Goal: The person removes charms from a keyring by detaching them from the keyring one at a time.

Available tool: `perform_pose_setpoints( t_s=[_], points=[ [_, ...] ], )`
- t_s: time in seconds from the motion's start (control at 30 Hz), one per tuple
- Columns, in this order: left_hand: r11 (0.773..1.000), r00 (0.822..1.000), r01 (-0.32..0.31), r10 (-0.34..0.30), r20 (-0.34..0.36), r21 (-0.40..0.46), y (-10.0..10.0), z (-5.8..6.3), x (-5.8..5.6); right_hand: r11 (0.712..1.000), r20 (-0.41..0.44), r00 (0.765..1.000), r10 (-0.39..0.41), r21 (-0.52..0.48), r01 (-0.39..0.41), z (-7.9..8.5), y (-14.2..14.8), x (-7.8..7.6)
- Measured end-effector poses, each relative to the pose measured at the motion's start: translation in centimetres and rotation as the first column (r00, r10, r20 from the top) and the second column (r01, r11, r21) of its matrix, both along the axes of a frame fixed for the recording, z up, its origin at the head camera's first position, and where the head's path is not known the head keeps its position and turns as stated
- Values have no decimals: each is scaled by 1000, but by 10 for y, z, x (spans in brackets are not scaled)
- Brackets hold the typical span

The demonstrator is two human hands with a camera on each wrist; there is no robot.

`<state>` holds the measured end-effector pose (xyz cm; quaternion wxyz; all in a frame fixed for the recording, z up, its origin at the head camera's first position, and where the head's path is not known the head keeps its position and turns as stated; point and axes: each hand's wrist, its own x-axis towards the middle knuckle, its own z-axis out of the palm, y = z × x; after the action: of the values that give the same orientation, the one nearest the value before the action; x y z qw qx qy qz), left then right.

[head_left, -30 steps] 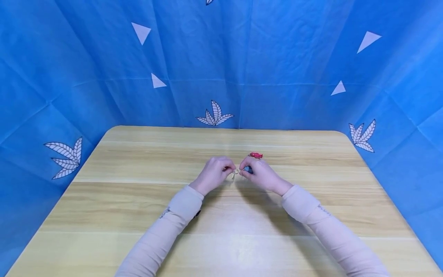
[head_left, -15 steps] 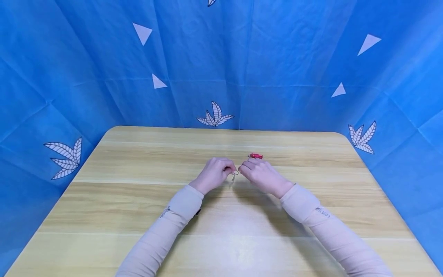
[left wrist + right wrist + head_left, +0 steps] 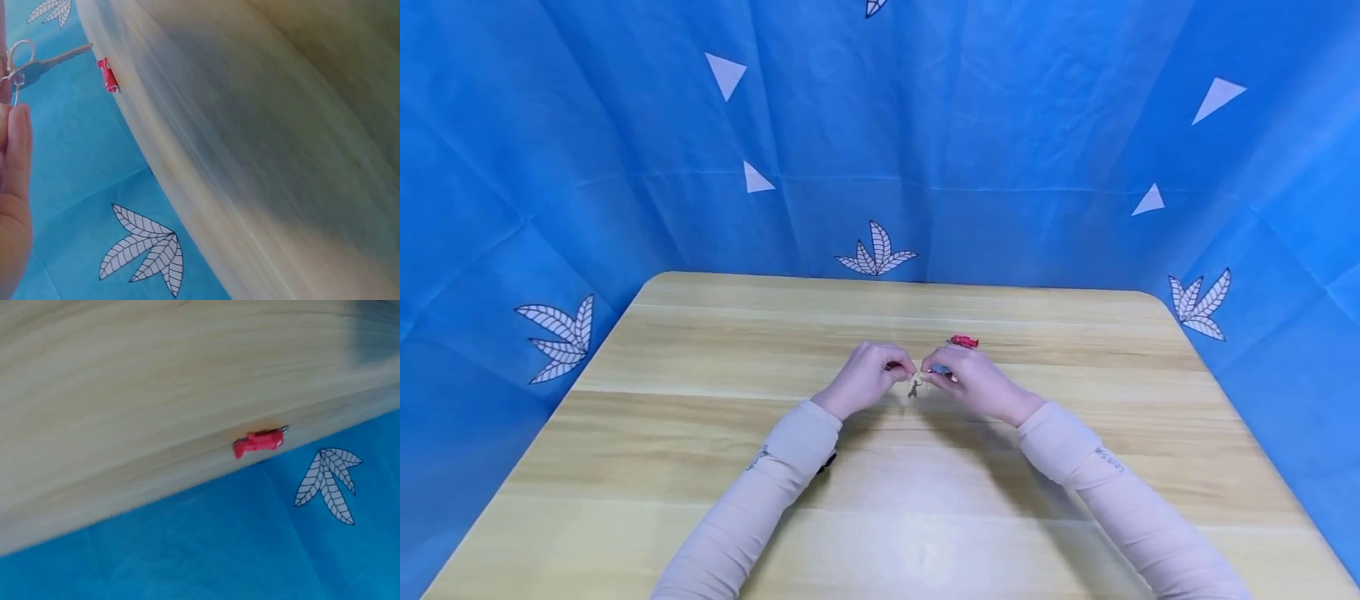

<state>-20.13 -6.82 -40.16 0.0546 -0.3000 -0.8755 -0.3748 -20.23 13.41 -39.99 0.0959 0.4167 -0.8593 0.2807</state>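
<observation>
My left hand pinches a small metal key ring between thumb and fingertips, close above the table. A key with a toothed blade is on the ring; in the head view the key hangs below the fingertips. My right hand meets it from the right, thumb and forefinger pinching at the ring's other side. Fingers show at the left edge of the left wrist view. Beyond the right hand lies a small red charm with a metal end.
The wood-patterned table has rounded far corners. A blue curtain with white leaves and triangles surrounds its back and sides. The red charm lies towards the table's far side.
My right fingers first part from the ring, fold in, then come back to it and pinch there. The left hand keeps its hold. The head view has shifted slightly.
</observation>
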Motion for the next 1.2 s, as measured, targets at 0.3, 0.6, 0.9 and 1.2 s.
perform_pose_setpoints(
  t_s=[0.3, 0.6, 0.9, 1.2],
  points=[
    [989, 993, -116, 114, 24, 88, 4, 4, 4, 956, 558, 825, -94, -181, 231, 1, -7, 3],
    [975, 988, -141, 150, -41, 170, 17, 6, 17, 868, 784, 616, -79, -250, 430, 15, -6, 6],
    [945, 987, -164, 156, 50, 283, 24, -2, 15, 866, 810, 584, -55, -253, 432, 20, -5, 10],
    [878, 956, -197, 74, 283, 436, 33, 2, 11, 839, 823, 567, 17, -321, 440, 25, -1, 7]
  ],
)
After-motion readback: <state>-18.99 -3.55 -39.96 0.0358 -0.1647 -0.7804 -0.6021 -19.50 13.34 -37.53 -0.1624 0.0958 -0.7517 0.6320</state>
